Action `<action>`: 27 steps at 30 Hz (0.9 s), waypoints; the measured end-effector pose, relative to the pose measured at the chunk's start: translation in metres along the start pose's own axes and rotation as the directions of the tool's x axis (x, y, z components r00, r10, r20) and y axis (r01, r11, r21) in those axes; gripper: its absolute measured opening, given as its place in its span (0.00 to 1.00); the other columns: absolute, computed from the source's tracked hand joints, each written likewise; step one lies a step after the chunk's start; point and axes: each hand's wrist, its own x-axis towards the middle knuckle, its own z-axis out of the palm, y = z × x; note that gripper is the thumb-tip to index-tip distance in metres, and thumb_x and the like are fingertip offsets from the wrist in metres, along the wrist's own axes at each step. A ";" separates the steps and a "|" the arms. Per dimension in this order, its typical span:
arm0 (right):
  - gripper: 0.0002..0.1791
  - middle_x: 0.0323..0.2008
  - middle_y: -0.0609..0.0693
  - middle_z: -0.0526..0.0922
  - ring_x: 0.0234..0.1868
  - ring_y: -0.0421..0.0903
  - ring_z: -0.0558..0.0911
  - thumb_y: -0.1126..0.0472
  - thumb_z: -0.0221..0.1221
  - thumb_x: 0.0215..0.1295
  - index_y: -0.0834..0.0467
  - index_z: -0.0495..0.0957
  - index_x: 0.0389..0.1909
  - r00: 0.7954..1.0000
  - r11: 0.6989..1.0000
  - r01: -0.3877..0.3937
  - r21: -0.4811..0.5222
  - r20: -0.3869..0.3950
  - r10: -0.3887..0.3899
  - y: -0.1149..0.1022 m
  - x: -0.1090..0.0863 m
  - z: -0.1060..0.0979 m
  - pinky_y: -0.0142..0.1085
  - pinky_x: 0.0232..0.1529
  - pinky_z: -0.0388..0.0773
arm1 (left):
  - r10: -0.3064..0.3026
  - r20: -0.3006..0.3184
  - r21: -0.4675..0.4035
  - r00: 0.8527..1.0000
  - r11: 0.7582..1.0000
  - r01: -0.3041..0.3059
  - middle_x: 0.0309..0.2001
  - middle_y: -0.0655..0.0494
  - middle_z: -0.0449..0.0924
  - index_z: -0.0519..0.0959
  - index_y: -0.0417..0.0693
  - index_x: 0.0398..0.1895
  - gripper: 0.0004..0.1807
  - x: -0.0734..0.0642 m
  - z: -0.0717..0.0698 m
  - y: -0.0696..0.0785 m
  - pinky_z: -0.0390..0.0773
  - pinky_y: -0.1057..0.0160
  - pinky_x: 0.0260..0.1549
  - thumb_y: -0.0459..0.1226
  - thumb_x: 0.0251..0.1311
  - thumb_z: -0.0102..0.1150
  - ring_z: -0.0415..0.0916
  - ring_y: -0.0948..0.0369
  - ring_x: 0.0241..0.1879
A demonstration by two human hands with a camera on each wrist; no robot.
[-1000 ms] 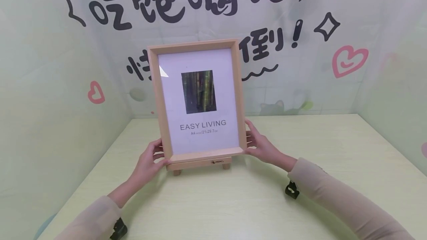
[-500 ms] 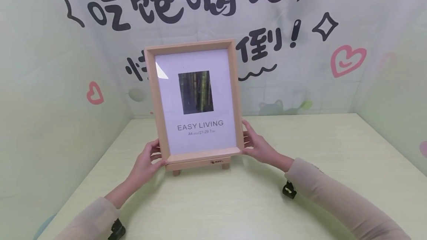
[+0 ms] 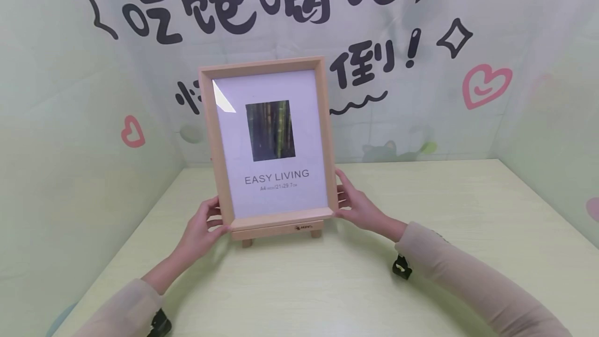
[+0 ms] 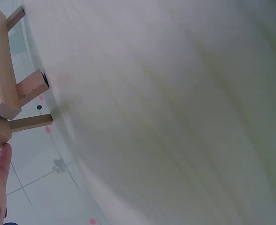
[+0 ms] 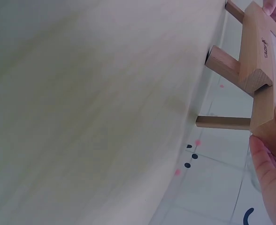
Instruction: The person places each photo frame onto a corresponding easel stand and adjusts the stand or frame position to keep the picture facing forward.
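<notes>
Currently both hands are occupied. In the head view, left of centre, the left hand (image 3: 198,230) grips the lower left corner of the picture frame (image 3: 281,218), thumb towards the front; at mid-right, the right hand (image 3: 357,208) grips the lower right side, other fingers wrapped towards the back. The right wrist view, at its right edge, confirms that grasp: thumb on the front face, a finger against the corner.

Beneath lies the ledge of a wooden stand (image 3: 276,230), its feet on the table (image 3: 299,285). The picture frame leans back, glass facing the wearer, and overhangs the ledge at both ends, apparently a little more to the right. Whether its bottom edge sits fully behind the lip, I cannot tell.

Handling notes (judgement): the step looks like settling the picture frame on the stand. Best keep both corners level, press down and back evenly, and even out the overhang with small sideways nudges. Letting one hand go first could swing the piece; ease both grips together once the weight is carried.

Position: the picture frame lies between the hands, touching each, its upper part rising well above them towards top centre.
</notes>
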 end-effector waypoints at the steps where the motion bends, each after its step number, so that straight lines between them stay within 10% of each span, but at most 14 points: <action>1: 0.53 0.51 0.71 0.71 0.46 0.60 0.77 0.78 0.60 0.51 0.62 0.35 0.70 1.000 1.000 0.000 0.002 0.001 0.000 0.000 0.000 0.000 0.44 0.48 0.79 | -0.004 0.000 -0.002 1.000 1.000 0.004 0.49 0.34 0.69 0.57 0.24 0.57 0.36 0.000 0.000 0.000 0.79 0.75 0.40 0.16 0.42 0.61 0.66 0.78 0.42; 27: 0.52 0.51 0.71 0.71 0.46 0.59 0.77 0.78 0.60 0.51 0.63 0.34 0.70 1.000 1.000 0.005 -0.001 0.004 -0.005 0.004 0.003 0.000 0.39 0.48 0.80 | -0.003 0.000 -0.022 1.000 1.000 0.003 0.52 0.34 0.66 0.57 0.25 0.57 0.36 -0.002 0.002 -0.001 0.79 0.76 0.40 0.16 0.42 0.61 0.65 0.78 0.43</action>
